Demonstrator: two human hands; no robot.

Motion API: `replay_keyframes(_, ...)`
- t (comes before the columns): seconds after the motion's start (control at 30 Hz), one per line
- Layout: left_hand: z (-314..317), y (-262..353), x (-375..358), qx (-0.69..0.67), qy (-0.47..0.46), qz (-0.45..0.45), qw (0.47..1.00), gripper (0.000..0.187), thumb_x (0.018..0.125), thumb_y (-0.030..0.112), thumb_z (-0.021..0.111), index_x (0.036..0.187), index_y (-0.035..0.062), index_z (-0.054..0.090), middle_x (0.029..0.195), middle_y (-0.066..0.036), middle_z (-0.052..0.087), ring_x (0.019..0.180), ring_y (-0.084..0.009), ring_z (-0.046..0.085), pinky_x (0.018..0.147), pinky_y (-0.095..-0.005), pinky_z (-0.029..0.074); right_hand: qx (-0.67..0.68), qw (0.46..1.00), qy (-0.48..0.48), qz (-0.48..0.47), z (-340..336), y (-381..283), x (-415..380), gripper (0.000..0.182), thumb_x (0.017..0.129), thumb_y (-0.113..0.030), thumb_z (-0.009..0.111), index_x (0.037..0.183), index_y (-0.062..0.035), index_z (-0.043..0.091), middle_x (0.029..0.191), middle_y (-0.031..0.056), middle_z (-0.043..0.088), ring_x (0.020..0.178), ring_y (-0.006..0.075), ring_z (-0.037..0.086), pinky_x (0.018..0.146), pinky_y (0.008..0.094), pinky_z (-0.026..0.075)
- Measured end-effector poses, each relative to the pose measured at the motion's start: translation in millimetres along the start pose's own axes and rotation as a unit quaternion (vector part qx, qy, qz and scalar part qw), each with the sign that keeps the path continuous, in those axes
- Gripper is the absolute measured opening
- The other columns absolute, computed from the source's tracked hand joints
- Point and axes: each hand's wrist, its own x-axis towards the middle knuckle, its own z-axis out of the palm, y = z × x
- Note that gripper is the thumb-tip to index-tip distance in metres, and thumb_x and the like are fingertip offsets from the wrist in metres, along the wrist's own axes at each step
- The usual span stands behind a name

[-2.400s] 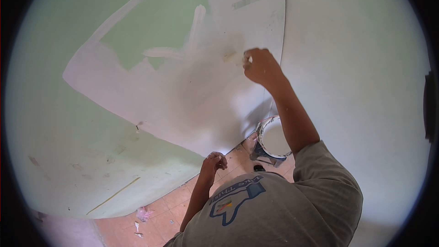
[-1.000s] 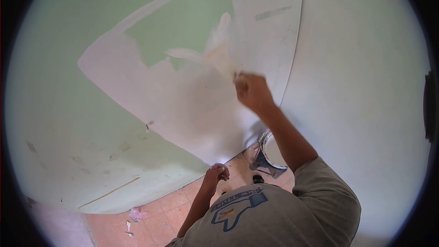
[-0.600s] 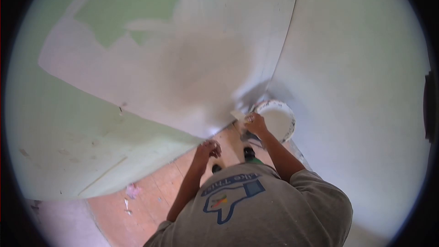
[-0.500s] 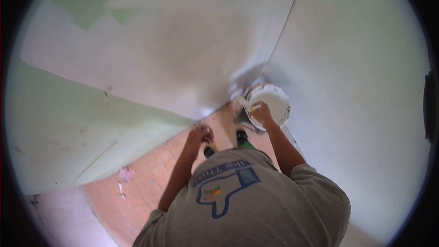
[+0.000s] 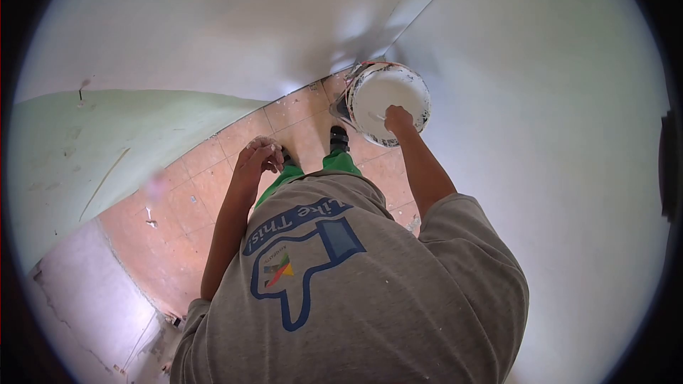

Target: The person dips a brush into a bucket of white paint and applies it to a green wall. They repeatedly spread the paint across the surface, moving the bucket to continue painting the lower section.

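Note:
White material (image 5: 391,89) fills the round bucket (image 5: 426,98) that stands on the floor by the wall corner. My right hand (image 5: 400,119) is over the bucket, closed on a tool with a pale end (image 5: 377,116) that points left over the white material. Most of the tool is hidden by the fingers or blends into the white. Smeared with white, my left hand (image 5: 263,154) hangs above the floor, its fingers loosely bent and apart, with nothing visible in them.
Walls rise ahead (image 5: 213,28) and to the right (image 5: 541,135), meeting behind the bucket. Green paint (image 5: 142,121) shows low on the left wall. Orange floor tiles (image 5: 203,203) carry small white bits (image 5: 151,217). My feet (image 5: 339,139) stand beside the bucket.
The view has shifted, so the bucket appears higher and further left. My right hand has moved from the bucket's left rim to over its contents, with the tool in it.

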Motion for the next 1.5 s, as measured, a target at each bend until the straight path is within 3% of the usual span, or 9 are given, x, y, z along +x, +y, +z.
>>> replay_keyframes(0.47,-1,-20,-10,-0.073,0.084,0.005,0.994,0.014,0.096,0.015,0.045,0.095,0.0074,0.057,0.081,-0.005,0.062,0.072,-0.0140,0.058,0.069,-0.0278,0.045,-0.068,0.992,-0.093,-0.052,34,-8,38,0.041,0.071,-0.014,0.073,0.110,-0.0040,0.070,0.108,0.0189,0.071,0.104,0.0322,0.068,0.085,0.0423,0.056)
replay_keyframes(0.77,-9,-26,-16,-0.097,0.091,0.016,0.991,0.014,0.097,0.014,0.046,0.095,0.0076,0.058,0.082,-0.005,0.064,0.073,-0.0126,0.059,0.069,-0.0262,0.047,-0.051,0.987,-0.109,-0.109,48,5,71,0.037,0.064,-0.016,0.073,0.097,0.0011,0.073,0.097,0.0213,0.072,0.094,0.0359,0.070,0.082,0.0404,0.056)
replay_keyframes(0.97,-13,-24,-9,-0.078,0.058,0.015,0.995,0.014,0.096,0.017,0.047,0.096,0.0074,0.058,0.082,-0.005,0.065,0.073,-0.0127,0.060,0.069,-0.0261,0.047,0.101,0.988,-0.033,-0.115,8,13,44,0.042,0.065,-0.024,0.080,0.096,0.0019,0.072,0.098,0.0201,0.072,0.095,0.0333,0.071,0.082,0.0385,0.057)
replay_keyframes(1.03,-15,-21,-7,-0.069,0.043,0.019,0.996,0.015,0.096,0.018,0.048,0.096,0.0071,0.058,0.082,-0.005,0.065,0.073,-0.0126,0.060,0.069,-0.0261,0.048,0.270,0.955,-0.107,-0.053,-2,24,39,0.028,0.073,-0.022,0.078,0.089,0.0007,0.074,0.088,0.0127,0.074,0.073,0.0195,0.069,0.060,0.0334,0.054)
replay_keyframes(1.07,-16,-19,-5,-0.058,0.026,0.016,0.998,0.015,0.096,0.019,0.049,0.096,0.0069,0.058,0.081,-0.005,0.065,0.073,-0.0126,0.061,0.069,-0.0262,0.048,0.275,0.955,-0.098,-0.052,-10,27,29,0.028,0.073,-0.022,0.078,0.089,0.0007,0.074,0.088,0.0127,0.074,0.073,0.0195,0.069,0.060,0.0334,0.054)
replay_keyframes(1.13,-21,-17,4,-0.049,-0.006,0.014,0.999,0.016,0.095,0.021,0.050,0.095,0.0066,0.059,0.081,-0.005,0.066,0.071,-0.0127,0.061,0.068,-0.0261,0.049,0.405,0.911,-0.070,-0.026,-36,26,-19,0.021,0.081,-0.020,0.075,0.089,-0.0001,0.073,0.080,0.0083,0.071,0.060,0.0111,0.057,0.049,0.0276,0.044)
replay_keyframes(1.23,-20,-8,16,-0.024,-0.049,0.027,0.998,0.016,0.095,0.020,0.051,0.095,0.0065,0.059,0.081,-0.006,0.067,0.070,-0.0138,0.063,0.067,-0.0255,0.049,0.556,0.829,-0.046,0.031,-42,29,-57,0.023,0.086,-0.023,0.073,0.089,-0.0004,0.071,0.072,0.0072,0.068,0.052,0.0104,0.048,0.045,0.0272,0.036)
replay_keyframes(1.37,-18,12,14,-0.043,-0.127,0.036,0.990,0.023,0.100,0.024,0.047,0.100,0.0036,0.057,0.077,-0.011,0.067,0.063,-0.0206,0.067,0.064,-0.0282,0.050,0.651,0.759,-0.005,-0.007,-64,0,-114,0.025,0.089,-0.025,0.071,0.086,-0.0006,0.070,0.070,0.0057,0.066,0.050,0.0086,0.045,0.045,0.0265,0.032)
replay_keyframes(1.5,-30,15,12,0.095,-0.150,0.019,0.984,0.058,0.104,0.054,0.029,0.103,0.0018,0.054,0.077,-0.013,0.068,0.066,-0.0225,0.069,0.063,-0.0312,0.050,0.644,0.762,0.065,-0.028,-80,-40,-138,0.029,0.091,-0.029,0.070,0.087,0.0003,0.069,0.072,0.0052,0.066,0.047,0.0071,0.042,0.045,0.0241,0.031)
